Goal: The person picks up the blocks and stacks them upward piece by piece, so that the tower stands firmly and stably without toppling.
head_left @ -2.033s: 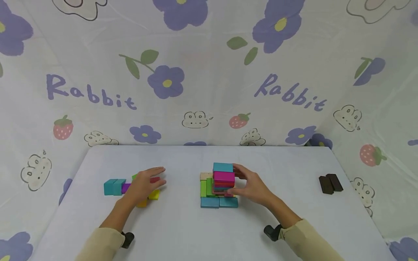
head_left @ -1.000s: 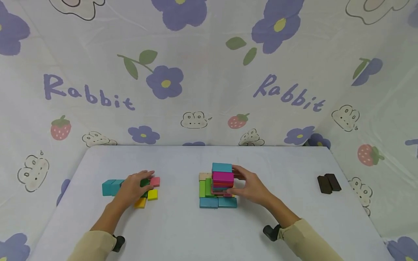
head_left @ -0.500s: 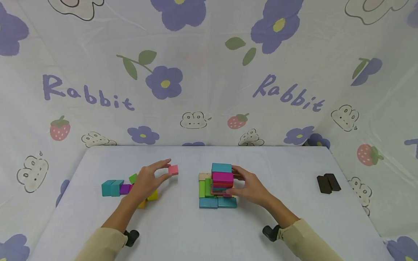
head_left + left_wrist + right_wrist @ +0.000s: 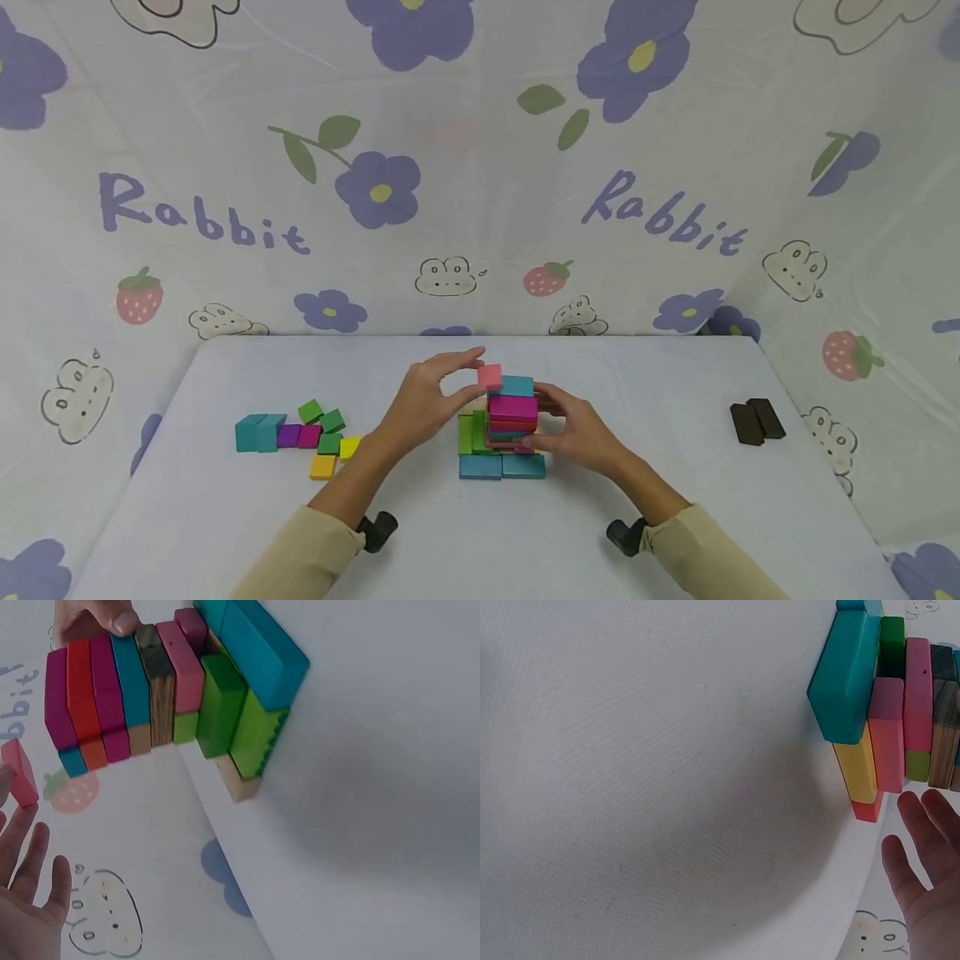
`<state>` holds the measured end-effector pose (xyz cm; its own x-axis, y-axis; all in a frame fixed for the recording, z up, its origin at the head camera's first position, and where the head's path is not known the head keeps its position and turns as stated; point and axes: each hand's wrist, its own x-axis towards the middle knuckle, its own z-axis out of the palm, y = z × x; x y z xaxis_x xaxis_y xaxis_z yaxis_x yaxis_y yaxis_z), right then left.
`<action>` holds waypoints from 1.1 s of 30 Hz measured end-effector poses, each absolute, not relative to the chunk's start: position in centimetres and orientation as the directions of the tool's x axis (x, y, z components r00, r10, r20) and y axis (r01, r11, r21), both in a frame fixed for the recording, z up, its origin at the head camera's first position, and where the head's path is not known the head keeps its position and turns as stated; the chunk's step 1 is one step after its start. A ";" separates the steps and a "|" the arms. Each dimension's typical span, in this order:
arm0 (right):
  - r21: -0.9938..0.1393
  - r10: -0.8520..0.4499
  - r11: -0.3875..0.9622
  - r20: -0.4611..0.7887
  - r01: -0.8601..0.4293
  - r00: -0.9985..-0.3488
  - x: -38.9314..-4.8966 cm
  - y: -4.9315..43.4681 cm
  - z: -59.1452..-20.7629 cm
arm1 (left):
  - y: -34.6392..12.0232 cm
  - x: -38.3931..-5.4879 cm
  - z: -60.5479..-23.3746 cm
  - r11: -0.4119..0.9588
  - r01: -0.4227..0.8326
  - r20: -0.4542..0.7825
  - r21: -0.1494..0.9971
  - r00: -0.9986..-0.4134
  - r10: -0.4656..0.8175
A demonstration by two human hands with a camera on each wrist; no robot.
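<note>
In the head view, a tower of coloured wooden blocks (image 4: 513, 408) stands mid-table on a wider base of flat blocks (image 4: 480, 467). My left hand (image 4: 431, 404) pinches a small pink block (image 4: 490, 377) between thumb and fingertips, at the tower's upper left. A gap separates that pink block (image 4: 21, 772) from the tower in the left wrist view. On the tower's right side my right hand (image 4: 581, 429) holds the stack, thumb in front and fingers behind. Its thumb touches a teal block (image 4: 131, 679) in the left wrist view. Other fingers extend loosely in the right wrist view.
On the left lie two teal blocks (image 4: 260, 433), a purple block (image 4: 288, 435), a magenta block (image 4: 309, 436), several green blocks (image 4: 330, 443) and a yellow-orange block (image 4: 322, 467). Dark brown blocks (image 4: 757, 422) lie far right. A printed cloth (image 4: 480, 208) hangs behind the white table (image 4: 637, 375).
My left hand picked the pink block up from the left group and carried it right to the tower's top. The right hand stays at the tower.
</note>
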<state>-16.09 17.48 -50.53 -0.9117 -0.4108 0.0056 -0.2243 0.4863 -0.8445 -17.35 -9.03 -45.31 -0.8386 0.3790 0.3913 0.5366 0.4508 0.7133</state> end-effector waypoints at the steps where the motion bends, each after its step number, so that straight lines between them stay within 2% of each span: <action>1: -0.845 -0.411 0.485 0.008 -0.226 -0.911 -16.1 17.5 -50.5 | -8.6 -17.4 -45.4 0.450 0.536 0.389 0.715 -0.838 0.382; 10: -0.843 -0.425 0.473 0.036 -0.256 -0.904 -16.1 17.4 -50.5 | -6.4 -18.1 -46.3 0.473 0.498 0.335 0.727 -0.858 0.389; 33: -0.848 -0.426 0.462 0.045 -0.260 -0.904 -16.2 17.5 -50.8 | -4.8 -18.4 -45.9 0.500 0.472 0.259 0.726 -0.861 0.438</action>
<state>-16.25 17.50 -50.84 -0.9037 -0.4257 0.0448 -0.2596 0.4619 -0.8481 -18.40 -4.79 -45.94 -0.8610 0.4377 0.2590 0.4725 0.4997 0.7260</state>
